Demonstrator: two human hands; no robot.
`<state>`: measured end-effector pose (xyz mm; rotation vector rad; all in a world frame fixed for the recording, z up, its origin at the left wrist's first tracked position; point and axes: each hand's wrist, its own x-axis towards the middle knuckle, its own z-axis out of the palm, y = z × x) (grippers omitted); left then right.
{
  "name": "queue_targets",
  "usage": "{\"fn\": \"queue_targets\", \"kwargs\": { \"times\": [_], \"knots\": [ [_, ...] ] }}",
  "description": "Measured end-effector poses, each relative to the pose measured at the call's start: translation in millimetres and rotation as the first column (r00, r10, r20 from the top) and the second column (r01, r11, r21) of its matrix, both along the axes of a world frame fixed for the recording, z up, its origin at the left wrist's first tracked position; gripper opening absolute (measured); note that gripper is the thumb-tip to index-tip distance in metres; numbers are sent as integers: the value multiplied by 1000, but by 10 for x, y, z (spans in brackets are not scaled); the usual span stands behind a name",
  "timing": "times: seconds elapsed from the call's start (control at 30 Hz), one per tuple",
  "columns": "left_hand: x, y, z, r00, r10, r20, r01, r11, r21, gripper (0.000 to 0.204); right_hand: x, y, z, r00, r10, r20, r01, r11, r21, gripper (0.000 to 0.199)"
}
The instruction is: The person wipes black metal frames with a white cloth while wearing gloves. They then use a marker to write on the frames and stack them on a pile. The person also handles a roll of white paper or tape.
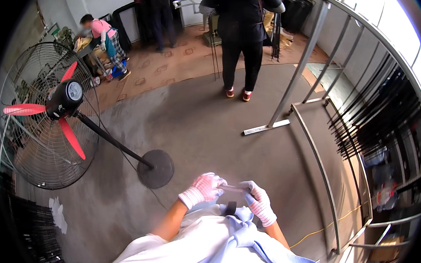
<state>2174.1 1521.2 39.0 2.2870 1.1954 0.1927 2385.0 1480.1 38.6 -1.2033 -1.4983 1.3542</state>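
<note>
Both my hands wear white work gloves with pinkish-red stripes and are raised in front of my body. A thin, pale greyish strip [233, 188] stretches between them; its exact kind is too small to make out. The fingers of my left hand [205, 188] close on its left end. At the other end, my right hand [259, 201] pinches it, with darkened glove fingertips. Just below the hands, light blue cloth [243, 214] is knotted over my white top [178, 250], beside a small black band [230, 208].
A large floor fan [66, 98] with red blades stands at left on a round black base [156, 168]. To the right is a metal rack frame [311, 138], with many dark rods [362, 128] beyond it. One person [243, 29] stands ahead; another [104, 37] bends at a bench.
</note>
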Motion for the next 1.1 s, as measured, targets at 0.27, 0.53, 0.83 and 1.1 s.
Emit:
{"fn": "queue_targets", "kwargs": {
  "times": [0.27, 0.53, 0.83, 1.1],
  "knots": [
    [-572, 1481, -215, 990, 91, 111, -111, 975, 191, 21, -592, 1748, -151, 988, 135, -76, -147, 973, -180, 21],
    [-1255, 3452, -282, 996, 79, 37, -87, 948, 305, 21, -1162, 3772, 133, 731, 349, 587, -367, 926, -94, 26],
    [-1361, 5510, -396, 995, 16, -99, 18, 941, 337, 22, -1264, 5697, -197, 935, 342, 90, -281, 873, -398, 26],
    [-1562, 7520, -423, 969, 52, -243, 5, 974, 228, 34, -1415, 7944, -574, 870, 413, 268, -392, 911, -130, 25]
  ]
}}
